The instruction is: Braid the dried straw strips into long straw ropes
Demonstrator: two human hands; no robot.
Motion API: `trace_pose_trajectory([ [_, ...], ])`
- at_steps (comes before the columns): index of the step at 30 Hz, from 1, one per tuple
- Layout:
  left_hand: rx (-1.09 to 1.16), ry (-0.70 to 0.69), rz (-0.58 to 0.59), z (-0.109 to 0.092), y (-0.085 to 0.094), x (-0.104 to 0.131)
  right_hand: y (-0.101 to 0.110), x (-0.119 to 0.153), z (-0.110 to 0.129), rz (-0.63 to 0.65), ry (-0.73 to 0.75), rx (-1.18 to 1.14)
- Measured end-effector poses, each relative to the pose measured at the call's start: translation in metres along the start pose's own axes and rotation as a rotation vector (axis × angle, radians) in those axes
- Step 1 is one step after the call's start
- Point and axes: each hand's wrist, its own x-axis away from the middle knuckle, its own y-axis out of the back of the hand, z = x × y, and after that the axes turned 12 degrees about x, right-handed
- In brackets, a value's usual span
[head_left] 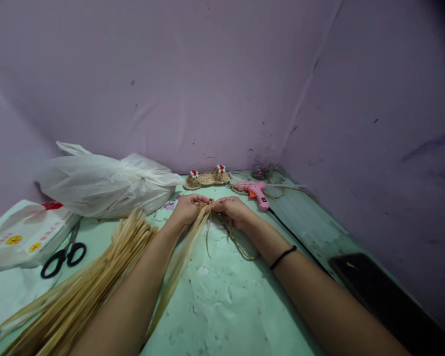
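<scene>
One pink glue gun [257, 190] lies near the right hand [234, 210], scissors [62, 254] farther left.

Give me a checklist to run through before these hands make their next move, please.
1. Left hand gripping the pale strands: ok.
2. Right hand pinching them close beside it: ok.
3. Braided cord evenly tight: cannot tell, the right hand and arm partly cover it.
4. Scissors set down in sight: ok, left of the strand bundle.
5. Pink glue gun cool: cannot tell; it lies beyond the right hand.
6. Table spotless: not ok, flecks or marks dot it.
</scene>
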Motion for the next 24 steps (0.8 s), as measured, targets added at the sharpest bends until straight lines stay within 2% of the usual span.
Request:
trace_pose_trajectory([
  [3, -0.007, 0.025, -0.032, 0.001, 0.001, -0.002, -0.001, -0.002, -0.001, -0.033, 0.013, 0.032],
  [7, 0.032, -0.034, -0.012, 0.006, 0.000, -0.002, -0.002, -0.004, -0.004, -0.062, 0.026, 0.055],
  [15, -0.017, -0.062, -0.057, 0.013, -0.003, -0.002, 0.000, -0.002, -0.004, 0.006, 0.092, 0.112],
  [18, -0.044, -0.066, -0.059, 0.012, -0.002, -0.003, -0.001, -0.003, -0.005, -0.021, 0.088, 0.124],
  [22, -0.076, 0.036, 0.056, -0.003, 0.013, -0.004, -0.003, -0.005, -0.006, -0.103, 0.056, 0.130],
  [23, -0.073, 0.053, 0.043, -0.008, 0.019, -0.004, -0.003, -0.005, -0.006, -0.110, 0.053, 0.129],
  [24, -0.056, 0.032, -0.018, -0.013, 0.025, -0.005, -0.003, -0.005, -0.006, -0.109, 0.054, 0.126],
])
